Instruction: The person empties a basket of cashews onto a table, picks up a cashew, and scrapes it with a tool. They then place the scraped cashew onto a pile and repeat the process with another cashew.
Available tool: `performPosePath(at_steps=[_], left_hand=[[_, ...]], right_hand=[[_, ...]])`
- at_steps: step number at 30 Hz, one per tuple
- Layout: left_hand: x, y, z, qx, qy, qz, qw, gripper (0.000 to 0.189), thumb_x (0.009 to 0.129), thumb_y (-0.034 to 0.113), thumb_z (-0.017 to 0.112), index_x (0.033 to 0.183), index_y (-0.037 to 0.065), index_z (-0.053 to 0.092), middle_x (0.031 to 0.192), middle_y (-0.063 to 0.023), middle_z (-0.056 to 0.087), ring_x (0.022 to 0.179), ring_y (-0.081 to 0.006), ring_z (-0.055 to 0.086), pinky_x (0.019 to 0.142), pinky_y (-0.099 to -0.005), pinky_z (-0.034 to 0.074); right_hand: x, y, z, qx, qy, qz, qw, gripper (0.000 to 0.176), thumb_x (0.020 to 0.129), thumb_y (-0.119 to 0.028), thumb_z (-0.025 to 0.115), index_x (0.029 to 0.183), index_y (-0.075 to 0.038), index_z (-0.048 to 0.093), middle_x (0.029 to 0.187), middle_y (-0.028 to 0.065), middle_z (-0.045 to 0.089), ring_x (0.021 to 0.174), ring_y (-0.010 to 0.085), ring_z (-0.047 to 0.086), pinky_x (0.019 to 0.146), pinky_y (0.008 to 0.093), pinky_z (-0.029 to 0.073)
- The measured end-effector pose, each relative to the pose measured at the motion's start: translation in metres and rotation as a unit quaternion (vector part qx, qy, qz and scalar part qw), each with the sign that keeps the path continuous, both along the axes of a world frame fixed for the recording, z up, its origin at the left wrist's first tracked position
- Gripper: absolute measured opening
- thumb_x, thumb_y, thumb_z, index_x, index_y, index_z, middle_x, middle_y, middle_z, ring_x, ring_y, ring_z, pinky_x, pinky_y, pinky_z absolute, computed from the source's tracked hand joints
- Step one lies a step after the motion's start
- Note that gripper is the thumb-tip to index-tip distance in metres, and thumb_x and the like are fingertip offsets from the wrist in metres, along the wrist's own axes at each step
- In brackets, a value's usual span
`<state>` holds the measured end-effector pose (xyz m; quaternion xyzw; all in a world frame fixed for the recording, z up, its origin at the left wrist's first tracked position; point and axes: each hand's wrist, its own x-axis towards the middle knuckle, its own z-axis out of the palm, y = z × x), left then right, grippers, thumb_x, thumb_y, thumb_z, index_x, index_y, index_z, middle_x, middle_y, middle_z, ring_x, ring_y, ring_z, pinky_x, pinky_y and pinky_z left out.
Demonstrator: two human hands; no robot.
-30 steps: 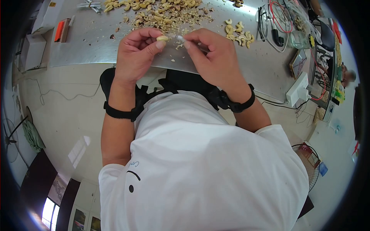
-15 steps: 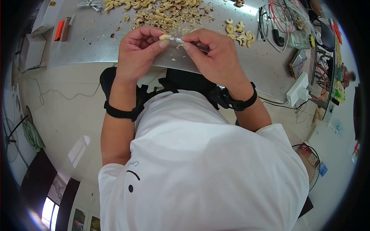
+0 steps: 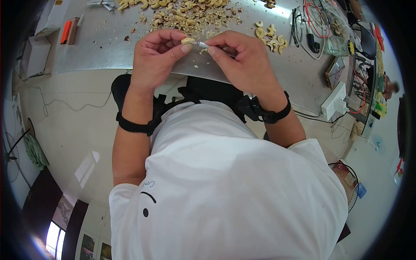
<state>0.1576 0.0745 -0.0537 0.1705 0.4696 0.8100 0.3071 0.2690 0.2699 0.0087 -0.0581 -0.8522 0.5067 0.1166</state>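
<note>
Between the thumb and fingertips of my left hand (image 3: 157, 54) is a pale cashew nut (image 3: 187, 40). My right hand (image 3: 240, 56) pinches a slim penknife-like tool (image 3: 201, 44) with a light, silvery shaft, its tip against the cashew. Whether the tip is a blade is too small to tell. Both hands hover over the near edge of the metal table (image 3: 104, 56). Beyond them spreads a heap of cashews and peeled skin scraps (image 3: 182, 17). To the right of my right hand sits a small group of cashews (image 3: 272, 39).
An orange-and-brown box-like item (image 3: 68, 32) and a bundle of light sticks (image 3: 102, 4) are at the table's left. Cables (image 3: 315, 26), a glass jar (image 3: 337, 45) and a white power strip (image 3: 334, 102) stand at the right. A wire-caged fan (image 3: 345, 186) is on the floor.
Both hands stay in nearly the same place, with the cashew and tool still touching. The cashew looks slightly turned; the view has shifted a little.
</note>
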Motion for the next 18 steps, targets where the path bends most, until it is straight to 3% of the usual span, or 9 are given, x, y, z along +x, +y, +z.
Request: performPosePath(at_steps=[2,7,13,18], left_hand=[[0.0,0.003,0.005,0.0,-0.014,0.014,1.0,0.024,0.088,-0.009,0.076,0.11,-0.001,0.071,0.1,-0.0064,0.075,0.089,-0.0101,0.07,0.083,-0.0233,0.059],[-0.002,0.001,0.003,0.01,-0.021,0.003,1.0,0.023,0.089,-0.008,0.076,0.11,-0.001,0.071,0.1,-0.0066,0.075,0.089,-0.0104,0.07,0.082,-0.0236,0.059],[-0.004,0.0,0.0,0.016,-0.026,-0.011,0.999,0.023,0.091,-0.009,0.071,0.113,-0.002,0.068,0.104,-0.0091,0.072,0.087,-0.0139,0.067,0.08,-0.027,0.057],[-0.004,-0.002,-0.001,0.021,-0.036,-0.023,0.999,0.022,0.093,-0.009,0.068,0.114,-0.002,0.066,0.107,-0.0109,0.07,0.086,-0.0163,0.067,0.08,-0.0294,0.056]], right_hand=[[-0.001,-0.003,-0.003,0.032,0.044,-0.02,0.998,0.01,0.087,-0.009,0.072,0.096,-0.004,0.074,0.081,0.0113,0.071,0.067,0.0253,0.067,0.06,0.0331,0.052],[-0.002,-0.011,0.001,0.07,0.098,-0.094,0.988,0.01,0.087,-0.007,0.072,0.095,-0.003,0.075,0.083,0.012,0.071,0.068,0.0265,0.068,0.062,0.0333,0.053],[0.0,-0.006,-0.003,-0.018,0.044,-0.026,0.999,0.01,0.086,-0.008,0.073,0.095,-0.003,0.075,0.081,0.011,0.07,0.068,0.0258,0.067,0.062,0.0332,0.053],[0.001,-0.004,-0.006,0.001,0.036,-0.012,0.999,0.011,0.086,-0.008,0.073,0.095,-0.003,0.074,0.08,0.0111,0.07,0.068,0.0263,0.067,0.062,0.0332,0.053]])
